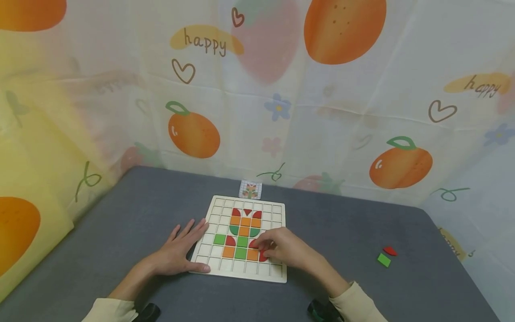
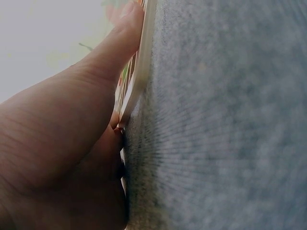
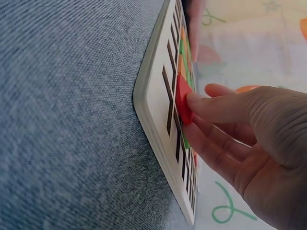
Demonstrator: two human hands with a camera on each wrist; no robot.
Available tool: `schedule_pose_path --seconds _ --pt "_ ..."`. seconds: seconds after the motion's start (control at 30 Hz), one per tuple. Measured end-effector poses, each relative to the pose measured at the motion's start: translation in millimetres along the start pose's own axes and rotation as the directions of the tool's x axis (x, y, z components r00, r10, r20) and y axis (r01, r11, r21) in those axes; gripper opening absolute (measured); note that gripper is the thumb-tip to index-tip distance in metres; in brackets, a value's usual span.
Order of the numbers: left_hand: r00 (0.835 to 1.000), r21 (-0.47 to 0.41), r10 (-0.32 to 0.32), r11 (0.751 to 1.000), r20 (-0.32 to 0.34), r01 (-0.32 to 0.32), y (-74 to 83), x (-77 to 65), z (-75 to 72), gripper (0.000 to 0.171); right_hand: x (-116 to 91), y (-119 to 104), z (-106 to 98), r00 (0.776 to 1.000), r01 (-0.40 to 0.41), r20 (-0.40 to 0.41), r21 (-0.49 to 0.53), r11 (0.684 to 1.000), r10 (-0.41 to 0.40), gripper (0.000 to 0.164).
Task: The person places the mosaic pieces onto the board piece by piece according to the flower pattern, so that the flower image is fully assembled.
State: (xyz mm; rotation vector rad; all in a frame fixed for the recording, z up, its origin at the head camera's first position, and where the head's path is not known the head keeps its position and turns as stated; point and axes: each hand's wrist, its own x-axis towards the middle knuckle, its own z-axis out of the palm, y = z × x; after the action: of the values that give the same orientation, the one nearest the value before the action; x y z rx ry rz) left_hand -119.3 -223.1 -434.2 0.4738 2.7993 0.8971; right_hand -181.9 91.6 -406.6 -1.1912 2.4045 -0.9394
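Note:
A white grid board (image 1: pixel 277 268) lies on the grey table, with red, orange and green pieces set in its squares. My left hand (image 1: pixel 181 248) rests spread along the board's left side, its fingertips at the edge and its thumb (image 2: pixel 122 43) over the front left corner. At the right part of the board, my right hand (image 1: pixel 285 248) pinches a red rounded piece (image 3: pixel 182 99) between thumb and fingers. The piece sits against the grid, beside an orange square (image 1: pixel 252 254). Another red piece (image 1: pixel 253 244) shows partly behind the right fingertips.
A small picture card (image 1: pixel 250 190) with a similar coloured pattern lies just behind the board. Off to the right on the table are a red piece (image 1: pixel 390 251) and a green square piece (image 1: pixel 384 260). A printed cloth (image 1: pixel 249 116) hangs behind the table.

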Motion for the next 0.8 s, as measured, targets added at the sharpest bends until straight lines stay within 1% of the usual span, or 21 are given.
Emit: schedule_pose_path --seconds 0.1,0.23,0.37,0.5,0.63,0.73,0.8 --pt "1.0 0.008 0.008 1.0 -0.015 -0.008 -3.1 0.5 2.2 0.116 0.1 -0.3 0.7 1.0 -0.003 -0.009 -0.004 1.0 0.003 0.029" --pt "0.999 0.013 0.018 1.0 -0.031 -0.018 -6.4 1.0 4.7 0.116 1.0 0.1 2.7 1.0 -0.001 -0.02 -0.034 0.999 0.0 0.026" --pt "0.999 -0.008 0.033 0.999 -0.037 -0.033 -6.9 0.6 4.7 0.114 2.4 1.1 4.6 1.0 -0.002 -0.025 -0.054 0.999 0.001 0.025" --pt "0.999 -0.007 0.029 1.0 -0.034 -0.03 -6.2 0.7 4.8 0.113 3.2 1.6 5.1 0.999 -0.006 -0.036 -0.067 0.998 0.004 0.023" --pt "0.999 -0.005 0.026 1.0 -0.026 -0.026 -4.2 0.5 3.5 0.114 2.1 2.5 3.7 0.999 -0.001 -0.052 -0.105 0.994 -0.004 0.022" --pt "1.0 -0.008 0.023 1.0 -0.018 -0.023 -3.7 0.5 2.9 0.114 -1.7 3.7 0.0 0.999 -0.002 -0.044 -0.095 0.995 -0.002 0.023" --pt "1.0 -0.007 0.018 1.0 -0.011 -0.018 -3.3 0.5 2.3 0.114 -5.5 4.0 -4.5 0.999 -0.002 -0.038 -0.071 0.997 -0.001 0.026"
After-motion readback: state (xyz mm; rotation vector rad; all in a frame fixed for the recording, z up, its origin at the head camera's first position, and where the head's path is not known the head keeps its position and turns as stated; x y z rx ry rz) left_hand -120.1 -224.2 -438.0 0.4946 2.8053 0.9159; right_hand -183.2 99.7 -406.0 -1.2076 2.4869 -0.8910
